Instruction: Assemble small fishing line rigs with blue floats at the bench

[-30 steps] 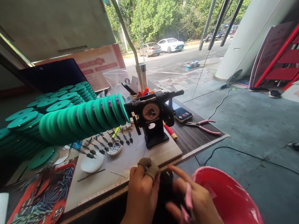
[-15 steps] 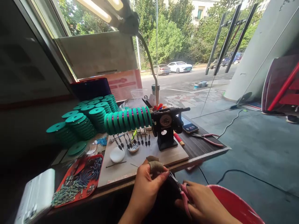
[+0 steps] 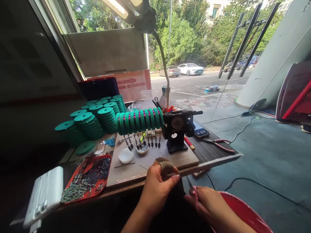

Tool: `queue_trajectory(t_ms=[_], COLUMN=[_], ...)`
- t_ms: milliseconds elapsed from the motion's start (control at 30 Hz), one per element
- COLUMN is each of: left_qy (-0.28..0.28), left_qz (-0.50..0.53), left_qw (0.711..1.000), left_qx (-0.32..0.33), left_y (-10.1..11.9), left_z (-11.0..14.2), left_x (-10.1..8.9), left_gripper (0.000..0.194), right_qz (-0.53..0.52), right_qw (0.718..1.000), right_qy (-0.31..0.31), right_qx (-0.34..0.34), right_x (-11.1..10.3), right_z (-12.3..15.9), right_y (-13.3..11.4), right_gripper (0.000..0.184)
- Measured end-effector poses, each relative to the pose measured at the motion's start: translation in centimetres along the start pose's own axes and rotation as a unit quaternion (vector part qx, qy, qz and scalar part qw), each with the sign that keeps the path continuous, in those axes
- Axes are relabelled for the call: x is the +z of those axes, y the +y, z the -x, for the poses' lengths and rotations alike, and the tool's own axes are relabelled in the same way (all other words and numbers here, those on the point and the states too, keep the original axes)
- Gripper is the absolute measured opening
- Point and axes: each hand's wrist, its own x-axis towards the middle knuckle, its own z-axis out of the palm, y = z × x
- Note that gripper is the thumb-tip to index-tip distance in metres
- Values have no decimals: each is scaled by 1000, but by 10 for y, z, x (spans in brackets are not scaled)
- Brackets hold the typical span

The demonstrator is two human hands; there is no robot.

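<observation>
My left hand (image 3: 157,186) is closed in a pinch in front of the board's near edge, thumb against fingers. A brown cloth finger cover (image 3: 167,166) wraps a finger of it. What the pinch holds is too small to make out. A thin rod (image 3: 143,167) shows just left of the knuckles. My right hand (image 3: 209,202) is wrapped around pink-handled scissors (image 3: 194,192), lower and to the right; their blades point up toward the left fingertips, apart from them and blurred. Beyond the hands, green foam spools (image 3: 139,121) sit in a row on a black winder (image 3: 177,129), with dark swivel-like pieces hanging below.
A white board (image 3: 136,174) carries a white dish (image 3: 126,156) and a small bowl of beads (image 3: 142,149). Left are a red tray (image 3: 109,158) of small metal parts and stacked green spools (image 3: 84,118). Pliers (image 3: 221,144) and a phone (image 3: 201,130) lie right. A red basin (image 3: 243,210) stands below.
My right hand has drawn the scissors slightly away from the left fingertips, down and right. The left hand keeps its pinch. The whole view has shifted a little.
</observation>
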Motion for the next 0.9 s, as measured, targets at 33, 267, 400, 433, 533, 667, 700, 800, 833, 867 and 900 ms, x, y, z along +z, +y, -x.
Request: queue_trajectory(t_ms=[33,267,400,433,533,667,700,800,833,867,900], left_qy=[-5,-5,18,22,36,52,54,67,78,94,111], left_qz=[29,340,426,444,486,513,514,496,474,434,373], left_qw=[1000,940,904,896,872,857,856,865,877,895,919], left_qx=[-9,3,-7,-14,-31,-22,-18,-2,12,34,61], left_y=[0,4,10,11,12,8,7,0,-3,-6,-9], left_z=[-1,-1,4,6,11,16,16,20,22,25,29], left_x=[-1,-17,-21,-21,-24,-28,-29,-29,-28,-27,-25], left_gripper=[25,71,72,72,68,65,65,61,59,55,52], right_qz=[-78,-515,-532,-535,-545,-550,-550,-555,-558,-560,-562], right_qw=[997,853,842,840,835,833,833,829,827,825,823], right_qy=[-3,-59,-77,-78,-74,-56,-55,-59,-60,-59,-58], right_qx=[2,56,47,42,26,18,20,36,43,50,57], right_x=[-3,-6,6,8,12,16,17,18,18,19,20], right_z=[0,-17,-27,-28,-27,-22,-21,-17,-16,-16,-15], right_y=[0,1,-7,-10,-21,-31,-33,-37,-39,-40,-43], right_gripper=[34,60,60,59,56,53,52,49,47,45,42])
